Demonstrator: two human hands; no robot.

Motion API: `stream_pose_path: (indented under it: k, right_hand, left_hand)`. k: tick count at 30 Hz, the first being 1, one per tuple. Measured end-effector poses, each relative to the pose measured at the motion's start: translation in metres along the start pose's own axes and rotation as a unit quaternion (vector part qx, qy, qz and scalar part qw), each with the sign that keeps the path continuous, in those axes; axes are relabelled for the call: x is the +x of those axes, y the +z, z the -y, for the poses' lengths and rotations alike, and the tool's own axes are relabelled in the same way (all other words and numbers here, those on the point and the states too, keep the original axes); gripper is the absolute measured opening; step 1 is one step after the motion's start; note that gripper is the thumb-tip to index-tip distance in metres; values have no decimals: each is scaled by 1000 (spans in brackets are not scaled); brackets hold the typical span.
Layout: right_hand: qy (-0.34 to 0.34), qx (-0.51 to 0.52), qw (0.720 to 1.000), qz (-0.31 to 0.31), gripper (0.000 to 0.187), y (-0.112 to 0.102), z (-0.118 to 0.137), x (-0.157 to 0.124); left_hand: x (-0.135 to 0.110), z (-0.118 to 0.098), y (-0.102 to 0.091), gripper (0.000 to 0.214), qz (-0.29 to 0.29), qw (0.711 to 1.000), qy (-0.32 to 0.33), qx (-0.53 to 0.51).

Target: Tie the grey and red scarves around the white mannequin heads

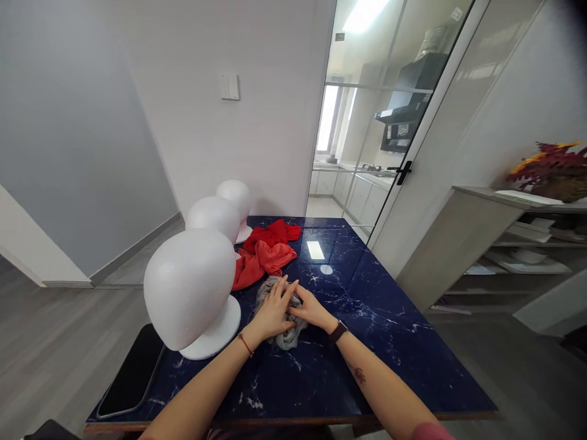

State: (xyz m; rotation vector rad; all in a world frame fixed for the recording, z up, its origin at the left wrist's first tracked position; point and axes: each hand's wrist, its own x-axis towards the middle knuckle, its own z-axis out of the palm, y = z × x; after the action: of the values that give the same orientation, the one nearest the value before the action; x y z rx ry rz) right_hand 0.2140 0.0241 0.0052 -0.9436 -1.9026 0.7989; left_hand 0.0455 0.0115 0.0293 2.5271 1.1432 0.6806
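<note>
A bunched grey patterned cloth [288,339] lies on the dark blue marbled table [367,342], partly covered by both my hands. My left hand [274,313] rests over its top, fingers stretched out and thumb apart. From the right side my right hand [313,307] grips the cloth between thumb and fingers, its fingertips close to those of my left. Just beyond lie a crumpled coral-red cloth [266,260] and a darker red cloth [277,233]. A white foam head [190,284] stands to the left of my hands.
Two more foam heads [213,214] [235,194] stand behind the first in a row. A black phone [131,373] lies at the table's left front corner. The wall borders the far edge; a glass door [367,122] and a shelf unit [458,238] are to the right.
</note>
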Motion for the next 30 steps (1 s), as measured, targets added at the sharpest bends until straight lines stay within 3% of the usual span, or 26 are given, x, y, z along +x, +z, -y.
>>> stream_pose_path:
  k: [3, 7, 11, 14, 17, 19, 22, 24, 26, 30]
  right_hand:
    - [49, 0, 999, 12, 67, -24, -11, -11]
    - [133, 52, 990, -22, 53, -38, -20, -13]
    - [84, -5, 996, 7, 55, -21, -17, -11]
    - [36, -98, 994, 38, 61, -3, -13, -11]
    - [37, -144, 988, 50, 48, 6, -11, -11]
    - [50, -119, 990, 51, 44, 5, -10, -10]
    - [70, -12, 997, 44, 51, 0, -9, -9]
    - [84, 73, 994, 11, 50, -3, -10, -8]
    - [109, 129, 984, -61, 42, -5, -14, -6]
    - [141, 133, 957, -218, 38, -9, -28, -1]
  left_hand:
    - [5, 23, 16, 88, 11, 999, -21, -35]
    - [-4, 37, 16, 82, -19, 997, -53, -46]
    - [-7, 34, 10, 75, -44, 996, -60, -57]
    - [-7, 29, 7, 68, -45, 995, -24, -83]
    - [-7, 27, 6, 62, -23, 996, 6, -90]
    - [-6, 27, 6, 58, -19, 997, -15, -67]
    - [-4, 29, 7, 53, -35, 997, -69, -5]
    - [-2, 31, 6, 50, -48, 995, -82, 33]
    - [-1, 32, 3, 44, -55, 993, -85, 64]
    - [-1, 32, -4, 21, -58, 990, -79, 101]
